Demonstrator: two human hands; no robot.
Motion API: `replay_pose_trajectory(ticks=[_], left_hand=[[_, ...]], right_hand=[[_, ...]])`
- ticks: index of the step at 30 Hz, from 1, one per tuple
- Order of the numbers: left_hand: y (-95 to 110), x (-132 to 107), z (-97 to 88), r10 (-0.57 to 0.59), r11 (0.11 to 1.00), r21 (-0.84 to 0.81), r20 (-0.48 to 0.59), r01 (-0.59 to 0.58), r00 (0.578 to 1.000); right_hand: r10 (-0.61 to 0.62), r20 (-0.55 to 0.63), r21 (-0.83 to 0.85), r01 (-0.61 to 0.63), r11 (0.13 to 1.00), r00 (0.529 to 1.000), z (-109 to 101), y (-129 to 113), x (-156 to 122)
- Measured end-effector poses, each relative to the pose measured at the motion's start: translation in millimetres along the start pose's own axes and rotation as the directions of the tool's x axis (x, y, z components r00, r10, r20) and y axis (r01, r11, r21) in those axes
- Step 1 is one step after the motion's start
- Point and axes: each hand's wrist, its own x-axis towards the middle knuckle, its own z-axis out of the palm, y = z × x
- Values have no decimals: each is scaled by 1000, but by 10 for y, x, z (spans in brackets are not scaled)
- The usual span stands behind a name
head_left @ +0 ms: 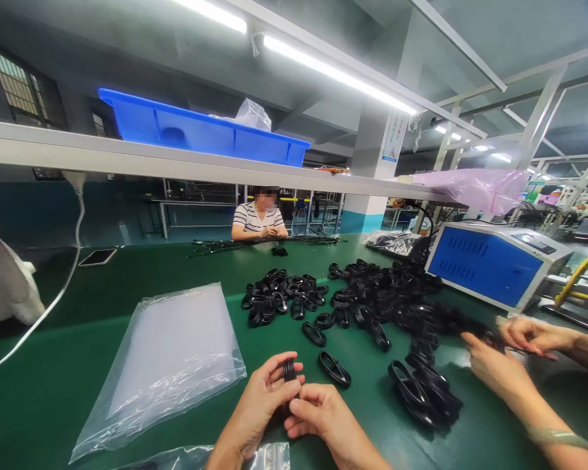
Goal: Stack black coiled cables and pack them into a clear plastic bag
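My left hand point(262, 401) and my right hand point(323, 414) meet low in the middle, both closed around one small black coiled cable point(289, 371) that sticks up between the fingers. Another coiled cable point(334, 368) lies on the green table point(78, 313) just beyond my right hand. A stack of clear plastic bags point(169, 356) lies to the left of my left hand. A heap of black coiled cables point(372, 297) spreads across the middle and right of the table.
A co-worker's two hands point(509, 349) reach into the cables from the right. A blue and white machine point(490, 264) stands at the right. Another person sits across the table point(259, 222). A blue bin point(200, 130) rests on the overhead shelf. A white cord point(63, 281) hangs at left.
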Motion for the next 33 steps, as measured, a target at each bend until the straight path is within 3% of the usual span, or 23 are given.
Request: replay_pose_trajectory(ticks=[5, 11, 16, 22, 25, 27, 29, 33], left_hand=[[-3, 0, -39, 29, 996, -88, -18, -31, 999], [37, -40, -80, 32, 970, -238, -57, -45, 998], [49, -36, -80, -4, 964, -267, -22, -2, 1000], [54, 13, -69, -46, 975, -221, -69, 30, 997], [56, 26, -56, -38, 986, -164, -167, 10, 985], [65, 28, -45, -13, 993, -116, -221, -13, 975], [68, 34, -35, 2, 1000, -23, -243, -8, 970], [-2, 77, -51, 85, 966, 259, -258, -16, 962]], right_hand=[[-59, -24, -48, 58, 997, 998, 13, 39, 59], [-196, 71, -138, 204, 969, 978, 38, -9, 44], [-189, 14, -197, 188, 962, 982, 57, 2, 31], [-158, 10, -226, 157, 961, 987, 42, -66, 37], [-313, -111, -506, 217, 835, 943, -187, -270, -28], [-482, -291, -704, 156, 693, 826, -398, -383, -66], [-541, -353, -814, 34, 579, 764, -577, -414, -75], [-490, -287, -900, -57, 433, 823, -700, -278, -22]])
